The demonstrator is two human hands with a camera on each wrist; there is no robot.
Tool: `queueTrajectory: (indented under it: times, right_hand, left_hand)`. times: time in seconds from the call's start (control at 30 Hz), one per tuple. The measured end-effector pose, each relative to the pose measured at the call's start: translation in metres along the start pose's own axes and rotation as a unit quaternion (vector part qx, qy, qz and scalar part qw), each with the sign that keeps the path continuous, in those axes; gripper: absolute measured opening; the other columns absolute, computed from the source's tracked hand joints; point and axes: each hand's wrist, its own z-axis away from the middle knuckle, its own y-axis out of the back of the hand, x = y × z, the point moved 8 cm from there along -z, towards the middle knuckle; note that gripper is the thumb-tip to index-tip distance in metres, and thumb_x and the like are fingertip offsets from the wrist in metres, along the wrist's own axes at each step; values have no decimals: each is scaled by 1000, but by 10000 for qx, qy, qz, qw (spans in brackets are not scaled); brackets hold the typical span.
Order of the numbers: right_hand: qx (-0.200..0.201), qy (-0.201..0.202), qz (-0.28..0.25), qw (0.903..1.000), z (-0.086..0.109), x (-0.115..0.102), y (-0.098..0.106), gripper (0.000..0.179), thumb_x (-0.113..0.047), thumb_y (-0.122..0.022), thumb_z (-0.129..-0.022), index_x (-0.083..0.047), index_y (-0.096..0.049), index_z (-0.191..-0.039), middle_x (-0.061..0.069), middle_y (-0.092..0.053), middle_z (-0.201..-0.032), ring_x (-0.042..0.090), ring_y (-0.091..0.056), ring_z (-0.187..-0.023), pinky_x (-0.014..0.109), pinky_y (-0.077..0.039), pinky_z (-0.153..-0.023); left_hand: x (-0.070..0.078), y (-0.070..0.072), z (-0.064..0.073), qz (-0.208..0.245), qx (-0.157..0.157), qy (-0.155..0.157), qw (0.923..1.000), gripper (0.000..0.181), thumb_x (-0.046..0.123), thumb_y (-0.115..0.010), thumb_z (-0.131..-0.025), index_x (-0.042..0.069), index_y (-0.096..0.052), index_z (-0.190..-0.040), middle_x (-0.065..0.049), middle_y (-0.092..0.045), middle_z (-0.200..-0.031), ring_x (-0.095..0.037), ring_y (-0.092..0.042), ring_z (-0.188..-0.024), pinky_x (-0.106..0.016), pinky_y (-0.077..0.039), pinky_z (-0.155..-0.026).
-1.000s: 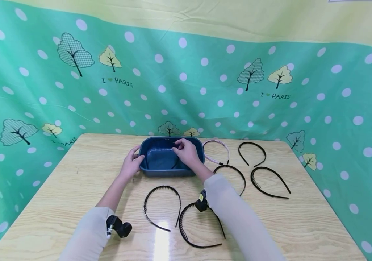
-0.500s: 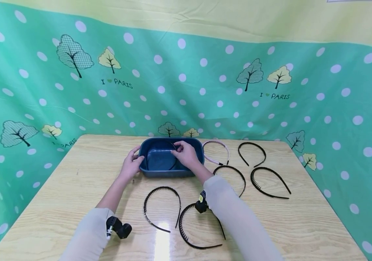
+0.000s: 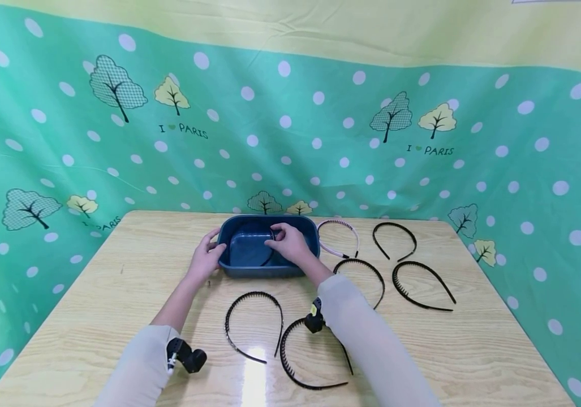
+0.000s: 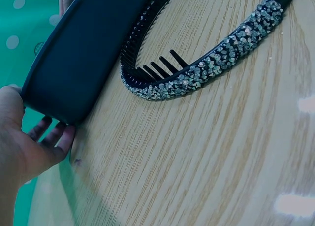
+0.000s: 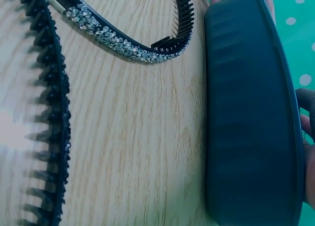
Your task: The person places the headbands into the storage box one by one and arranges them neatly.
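A dark blue plastic basin (image 3: 265, 272) stands at the back middle of the table. My left hand (image 3: 205, 254) grips its left end, thumb at the rim and fingers along the outside wall; the left wrist view shows this hand (image 4: 24, 147) on the basin (image 4: 74, 58) too. Inside the basin, my right hand (image 3: 290, 243) pinches a thin dark headband (image 3: 268, 259), much of which blends into the dark interior. In the right wrist view the basin wall (image 5: 251, 117) hides most of that hand (image 5: 309, 162).
A stone-studded black headband (image 3: 227, 316) and a toothed black headband (image 3: 285, 356) lie nearest the front. Right of the basin lie a pink headband (image 3: 355, 237) and several black ones, including a toothed headband (image 3: 399, 288). A polka-dot curtain (image 3: 290, 141) hangs behind the table.
My right hand has dipped slightly lower inside the basin, and the headband it pinches has shifted a little left. My left hand keeps its place on the basin's end.
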Motion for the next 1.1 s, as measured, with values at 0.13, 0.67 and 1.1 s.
queueTrajectory:
  times: [0.13, 0.67, 1.1]
  right_hand:
    - [-221, -71, -74, 9997, -1, 2, -4, 42, -21, -68, -86, -9, -58, -125, 4, -57, -85, 16, -51, -73, 25, -41, -60]
    - [-229, -48, -208, 9995, -2, 4, -5, 34, -19, -67, -87, -9, -62, -119, 5, -59, -89, 17, -53, -77, 25, -43, -61]
    - [-255, 127, -60, 9996, -2, 0, 3, 34, -21, -66, -88, -7, -62, -118, 7, -62, -91, 17, -55, -78, 25, -44, -62]
  left_hand:
    - [0, 0, -1, 41, -27, -9, 10000, 54, 20, -44, -98, 20, -25, -149, -26, -42, -136, -32, -58, -98, -23, -50, -59]
    - [-2, -1, -1, 28, -8, 22, 10000, 53, 19, -44, -99, 22, -26, -148, -26, -42, -136, -37, -57, -102, -24, -52, -62]
    - [-3, -1, 0, 20, -24, 4, 10000, 53, 19, -43, -99, 22, -25, -149, -26, -41, -138, -38, -56, -104, -24, -51, -62]
